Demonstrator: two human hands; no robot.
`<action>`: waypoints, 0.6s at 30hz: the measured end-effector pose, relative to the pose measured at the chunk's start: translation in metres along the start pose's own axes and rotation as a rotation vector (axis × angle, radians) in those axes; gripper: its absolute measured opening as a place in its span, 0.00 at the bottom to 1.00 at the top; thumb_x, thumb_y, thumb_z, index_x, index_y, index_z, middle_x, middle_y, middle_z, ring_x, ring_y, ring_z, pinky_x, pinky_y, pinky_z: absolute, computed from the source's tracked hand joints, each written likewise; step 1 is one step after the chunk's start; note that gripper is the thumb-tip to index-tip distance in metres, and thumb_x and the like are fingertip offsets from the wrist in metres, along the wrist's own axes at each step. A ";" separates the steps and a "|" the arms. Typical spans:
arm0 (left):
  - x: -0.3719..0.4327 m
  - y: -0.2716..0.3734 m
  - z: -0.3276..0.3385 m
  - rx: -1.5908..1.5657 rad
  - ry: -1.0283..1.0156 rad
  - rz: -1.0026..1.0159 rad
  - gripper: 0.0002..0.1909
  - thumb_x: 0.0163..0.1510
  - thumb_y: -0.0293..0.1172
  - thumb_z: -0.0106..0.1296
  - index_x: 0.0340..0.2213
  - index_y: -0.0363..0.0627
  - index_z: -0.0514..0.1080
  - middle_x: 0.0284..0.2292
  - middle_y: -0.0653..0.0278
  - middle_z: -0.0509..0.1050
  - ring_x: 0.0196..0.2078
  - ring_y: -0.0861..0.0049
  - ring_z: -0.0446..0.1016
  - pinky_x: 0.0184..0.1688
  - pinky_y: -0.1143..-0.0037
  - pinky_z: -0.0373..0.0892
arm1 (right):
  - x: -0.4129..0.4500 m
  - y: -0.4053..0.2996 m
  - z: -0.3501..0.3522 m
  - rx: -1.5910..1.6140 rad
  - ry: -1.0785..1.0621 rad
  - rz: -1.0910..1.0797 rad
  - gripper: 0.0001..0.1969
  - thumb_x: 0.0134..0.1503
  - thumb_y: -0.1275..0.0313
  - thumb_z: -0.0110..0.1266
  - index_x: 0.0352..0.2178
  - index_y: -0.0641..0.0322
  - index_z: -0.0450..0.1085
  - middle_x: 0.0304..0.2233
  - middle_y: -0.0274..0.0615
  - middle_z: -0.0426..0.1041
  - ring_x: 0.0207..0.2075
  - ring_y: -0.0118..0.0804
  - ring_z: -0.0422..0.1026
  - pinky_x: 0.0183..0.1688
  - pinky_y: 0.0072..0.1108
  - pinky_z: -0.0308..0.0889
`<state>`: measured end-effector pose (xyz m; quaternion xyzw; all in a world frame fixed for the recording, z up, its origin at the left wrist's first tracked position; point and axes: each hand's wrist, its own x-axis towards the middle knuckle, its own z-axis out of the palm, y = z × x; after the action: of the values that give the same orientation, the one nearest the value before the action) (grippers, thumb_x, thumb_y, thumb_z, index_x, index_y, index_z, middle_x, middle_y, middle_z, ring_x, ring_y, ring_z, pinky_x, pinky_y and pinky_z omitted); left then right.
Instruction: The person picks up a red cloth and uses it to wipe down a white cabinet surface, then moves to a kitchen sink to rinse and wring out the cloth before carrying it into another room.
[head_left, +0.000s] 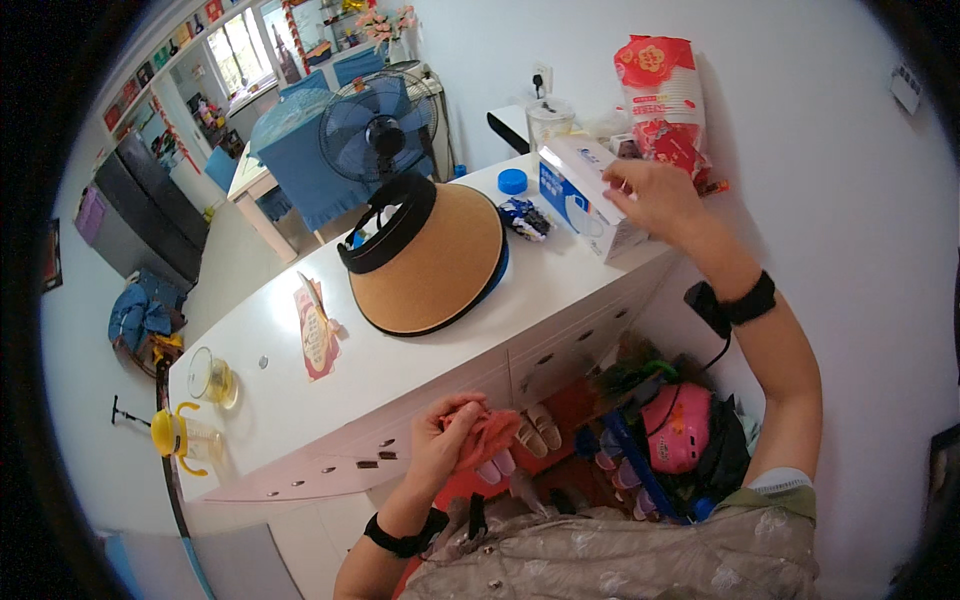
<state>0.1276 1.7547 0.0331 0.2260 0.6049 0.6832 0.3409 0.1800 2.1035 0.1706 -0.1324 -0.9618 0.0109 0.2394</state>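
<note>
My left hand (448, 435) holds a crumpled coral-red cloth (491, 436) in front of the cabinet. Over at the far right of the white cabinet top, my right hand (656, 196) has its bent fingers at the upper side of a white and blue face-mask box (581, 191). Whether those fingers pinch the carton or something white at its top cannot be made out. Left of the carton lie a blue round lid (512, 181) and a small dark-blue and white bundle (526, 219). A tan sun visor (431, 259) with a black band rests mid-cabinet.
A red-and-white bag of paper cups (661, 97) leans on the wall beside a clear lidded cup (550, 120). Leftward stand a glass (211, 379), a yellow-handled baby bottle (187, 440) and a printed card (316, 334). A pink helmet (677, 427) sits below; a fan (382, 135) stands behind.
</note>
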 end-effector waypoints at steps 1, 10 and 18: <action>-0.001 -0.002 -0.002 -0.007 0.005 -0.006 0.11 0.53 0.29 0.43 0.35 0.35 0.69 0.29 0.63 0.71 0.32 0.82 0.68 0.35 0.83 0.65 | -0.007 -0.009 0.008 0.043 0.049 -0.077 0.09 0.46 0.66 0.49 0.27 0.58 0.69 0.23 0.44 0.71 0.27 0.43 0.71 0.30 0.28 0.65; -0.018 0.004 -0.021 -0.104 0.185 0.043 0.11 0.53 0.29 0.43 0.35 0.34 0.68 0.30 0.63 0.71 0.32 0.83 0.68 0.34 0.83 0.65 | -0.059 -0.102 0.069 0.728 -0.213 -0.019 0.10 0.46 0.67 0.52 0.30 0.59 0.69 0.24 0.41 0.71 0.23 0.34 0.70 0.28 0.22 0.66; -0.036 0.012 -0.033 -0.284 0.325 0.095 0.14 0.55 0.31 0.39 0.42 0.38 0.62 0.38 0.62 0.67 0.39 0.79 0.67 0.40 0.80 0.66 | -0.115 -0.230 0.091 1.104 -0.396 -0.458 0.45 0.38 0.61 0.62 0.54 0.54 0.45 0.55 0.55 0.41 0.55 0.55 0.46 0.53 0.35 0.51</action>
<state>0.1254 1.7049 0.0431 0.0909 0.5380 0.8045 0.2348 0.1779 1.8557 0.0573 0.2246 -0.8444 0.4787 0.0862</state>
